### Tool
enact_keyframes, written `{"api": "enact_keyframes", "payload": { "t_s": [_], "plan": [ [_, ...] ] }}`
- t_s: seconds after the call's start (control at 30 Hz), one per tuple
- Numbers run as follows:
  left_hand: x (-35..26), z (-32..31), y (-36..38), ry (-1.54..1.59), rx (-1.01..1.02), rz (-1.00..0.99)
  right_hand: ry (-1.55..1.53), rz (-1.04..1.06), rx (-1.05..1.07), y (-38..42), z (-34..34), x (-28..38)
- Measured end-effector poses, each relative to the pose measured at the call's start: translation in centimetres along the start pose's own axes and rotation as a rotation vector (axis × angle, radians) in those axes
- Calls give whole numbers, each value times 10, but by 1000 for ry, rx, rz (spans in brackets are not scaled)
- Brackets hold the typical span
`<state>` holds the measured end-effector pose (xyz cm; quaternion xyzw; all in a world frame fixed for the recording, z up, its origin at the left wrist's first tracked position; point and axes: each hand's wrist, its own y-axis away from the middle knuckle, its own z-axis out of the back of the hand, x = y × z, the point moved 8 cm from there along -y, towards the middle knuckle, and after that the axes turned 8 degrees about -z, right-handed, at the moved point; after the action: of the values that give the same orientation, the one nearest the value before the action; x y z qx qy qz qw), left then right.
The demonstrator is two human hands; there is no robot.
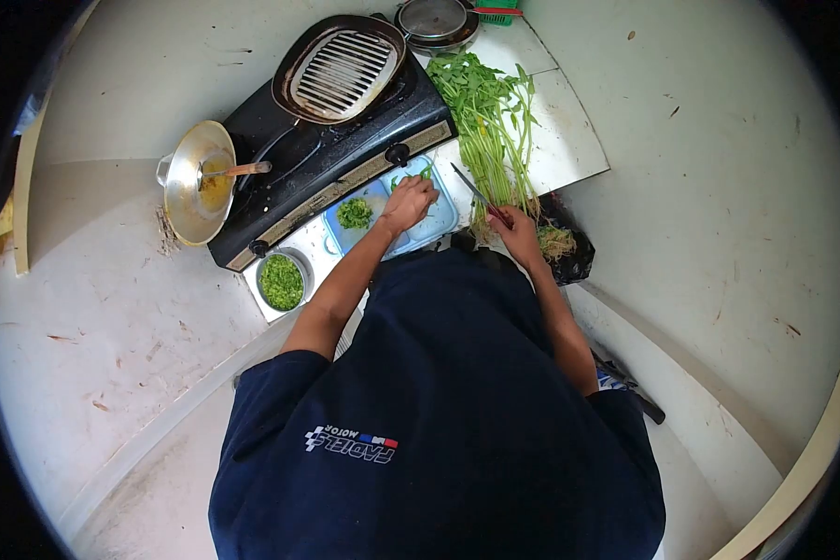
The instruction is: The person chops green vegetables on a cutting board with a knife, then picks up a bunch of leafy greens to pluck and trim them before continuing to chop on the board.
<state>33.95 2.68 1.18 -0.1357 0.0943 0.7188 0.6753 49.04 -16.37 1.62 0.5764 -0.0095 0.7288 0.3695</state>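
Note:
A blue cutting board [446, 217] lies on the white counter in front of the stove. Over its right half is my left hand [409, 203], fingers bent and closed on some greens [425, 172] whose ends show past the fingertips. A heap of chopped greens [354, 213] sits on the board's left half. My right hand [521, 235] is wrapped round the handle of a knife [473, 189]; its blade points up and left, apart from the board. Just beyond that hand lies a big bunch of leafy water spinach [481, 117], with roots toward me.
A pot of chopped greens [281, 283] stands left of the board. On the black stove [345, 159] are a grill pan [340, 70] and a wok [185, 201] holding a wooden-handled spatula [238, 170]. A black plastic bag [579, 254] lies at right, under the roots [556, 243].

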Motion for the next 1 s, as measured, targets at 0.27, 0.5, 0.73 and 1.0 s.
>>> {"api": "enact_keyframes", "payload": {
  "t_s": [0.27,0.5,0.73,1.0],
  "plan": [
    [-9,3,2,-117,-86,-43,-3,20,-11,-7,-3,-10],
    [46,-2,35,958,-551,681,8,-8,8,-4,0,-4],
    [54,19,60,1353,-918,868,-47,-1,44,-10,-9,1],
    [40,27,65,1418,-951,908,148,96,76,-18,-15,41]
  ]
}}
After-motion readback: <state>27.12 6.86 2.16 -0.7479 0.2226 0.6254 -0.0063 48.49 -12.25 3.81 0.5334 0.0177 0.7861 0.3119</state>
